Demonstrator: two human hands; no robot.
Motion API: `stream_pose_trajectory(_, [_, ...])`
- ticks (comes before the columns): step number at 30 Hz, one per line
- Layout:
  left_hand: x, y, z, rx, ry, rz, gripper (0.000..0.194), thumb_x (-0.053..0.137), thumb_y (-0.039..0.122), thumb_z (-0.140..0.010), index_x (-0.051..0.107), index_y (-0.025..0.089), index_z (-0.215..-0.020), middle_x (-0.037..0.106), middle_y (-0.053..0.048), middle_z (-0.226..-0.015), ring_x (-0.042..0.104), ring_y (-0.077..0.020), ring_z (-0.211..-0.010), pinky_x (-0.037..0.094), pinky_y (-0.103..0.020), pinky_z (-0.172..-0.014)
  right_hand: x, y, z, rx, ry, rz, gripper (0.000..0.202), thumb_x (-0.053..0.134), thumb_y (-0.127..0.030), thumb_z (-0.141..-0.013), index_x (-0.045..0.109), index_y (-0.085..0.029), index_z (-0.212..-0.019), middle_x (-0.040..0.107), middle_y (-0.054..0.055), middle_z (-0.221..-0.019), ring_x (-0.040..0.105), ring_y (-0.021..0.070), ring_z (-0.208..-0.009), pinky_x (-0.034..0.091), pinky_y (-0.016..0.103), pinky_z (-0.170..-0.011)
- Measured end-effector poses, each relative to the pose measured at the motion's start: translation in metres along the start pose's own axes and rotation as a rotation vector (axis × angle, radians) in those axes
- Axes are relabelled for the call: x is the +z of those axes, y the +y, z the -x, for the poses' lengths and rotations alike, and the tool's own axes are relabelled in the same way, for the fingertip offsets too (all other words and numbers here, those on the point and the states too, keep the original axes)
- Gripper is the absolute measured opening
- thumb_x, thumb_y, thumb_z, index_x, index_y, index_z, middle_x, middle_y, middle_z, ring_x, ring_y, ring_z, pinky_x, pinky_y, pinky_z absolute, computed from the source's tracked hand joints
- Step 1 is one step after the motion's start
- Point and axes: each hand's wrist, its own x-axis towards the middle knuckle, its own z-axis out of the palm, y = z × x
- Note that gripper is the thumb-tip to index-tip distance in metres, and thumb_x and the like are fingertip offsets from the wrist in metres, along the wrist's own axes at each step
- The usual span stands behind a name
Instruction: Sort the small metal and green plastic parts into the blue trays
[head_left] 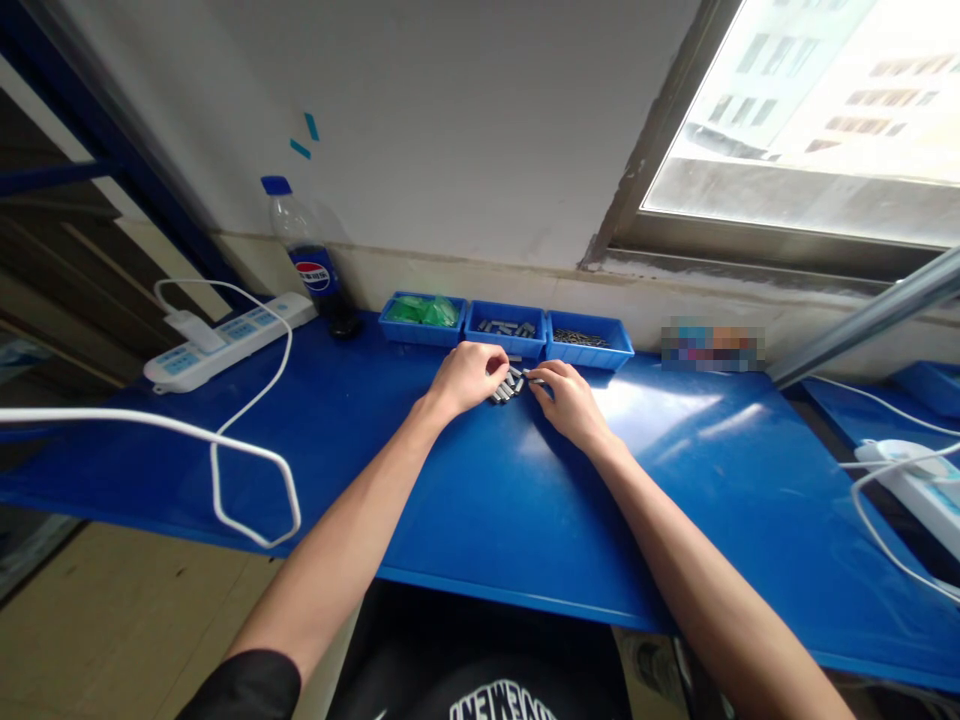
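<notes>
A small pile of short silver metal cylinders (507, 390) lies on the blue table between my two hands. My left hand (466, 378) is at the pile's left side, its fingers curled together; whatever they may hold is hidden. On the right, my right hand (568, 402) pinches what looks like one small metal cylinder (535, 379) at its fingertips. Just behind the hands, a blue bin (504, 346) contains more of these cylinders. To its right, another blue bin (589, 354) has thin dark metal pieces in it. A third blue bin (420, 333) on the left holds green plastic material.
A cola bottle (311, 262) stands against the wall at the back left. Beside it is a white power strip (232, 343) with a plug and a looping white cable (255, 422). A slanted metal bar (862, 325) and another power strip (919, 495) are at the right.
</notes>
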Motion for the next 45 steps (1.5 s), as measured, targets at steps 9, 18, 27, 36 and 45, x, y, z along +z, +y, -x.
stream_pose_trajectory(9, [-0.002, 0.003, 0.000, 0.007, 0.002, 0.016, 0.016, 0.064, 0.021, -0.087, 0.079, 0.017, -0.086, 0.078, -0.008, -0.082, 0.072, -0.0188, -0.072, 0.056, -0.027, -0.071, 0.003, -0.002, -0.001, 0.103, 0.083, -0.321, 0.020, 0.066, -0.036, -0.093, 0.078, -0.025, -0.104, 0.075, 0.008, -0.107, 0.068, 0.0223, -0.079, 0.058, 0.041, -0.083])
stream_pose_trajectory(18, [-0.005, 0.020, 0.001, 0.003, -0.198, 0.478, 0.032, 0.075, 0.032, -0.084, 0.077, 0.016, -0.112, 0.081, -0.007, -0.093, 0.076, -0.0191, -0.078, 0.061, -0.027, -0.071, -0.018, -0.024, 0.003, 0.350, 0.128, -0.969, 0.041, 0.088, -0.054, -0.073, 0.069, -0.026, -0.096, 0.074, 0.004, -0.094, 0.071, 0.0220, -0.085, 0.059, 0.038, -0.080])
stream_pose_trajectory(27, [-0.007, 0.020, -0.001, -0.120, -0.213, 0.684, 0.036, 0.084, 0.042, -0.078, 0.080, 0.013, -0.100, 0.082, -0.011, -0.097, 0.079, -0.0243, -0.090, 0.064, -0.032, -0.082, -0.020, -0.024, 0.003, 0.445, 0.130, -1.156, 0.037, 0.092, -0.044, -0.070, 0.067, -0.024, -0.088, 0.071, 0.001, -0.088, 0.068, 0.0166, -0.078, 0.056, 0.034, -0.081])
stream_pose_trajectory(36, [0.007, 0.004, -0.008, -0.259, 0.015, 0.807, 0.042, 0.090, 0.038, -0.070, 0.078, 0.010, -0.098, 0.081, -0.014, -0.098, 0.079, -0.0271, -0.093, 0.064, -0.039, -0.091, -0.011, -0.012, 0.003, 0.308, 0.194, -0.660, 0.027, 0.072, -0.048, -0.089, 0.076, -0.026, -0.104, 0.077, 0.008, -0.102, 0.072, 0.0273, -0.097, 0.057, 0.045, -0.092])
stream_pose_trajectory(45, [0.015, 0.000, -0.013, -0.174, 0.164, 0.935, 0.058, 0.078, 0.024, -0.082, 0.065, 0.009, -0.136, 0.063, -0.018, -0.145, 0.060, -0.0281, -0.137, 0.045, -0.041, -0.122, 0.011, 0.001, 0.004, -0.007, -0.007, -0.016, 0.040, 0.052, -0.028, -0.101, 0.068, -0.019, -0.136, 0.066, 0.014, -0.142, 0.055, 0.0331, -0.136, 0.044, 0.054, -0.116])
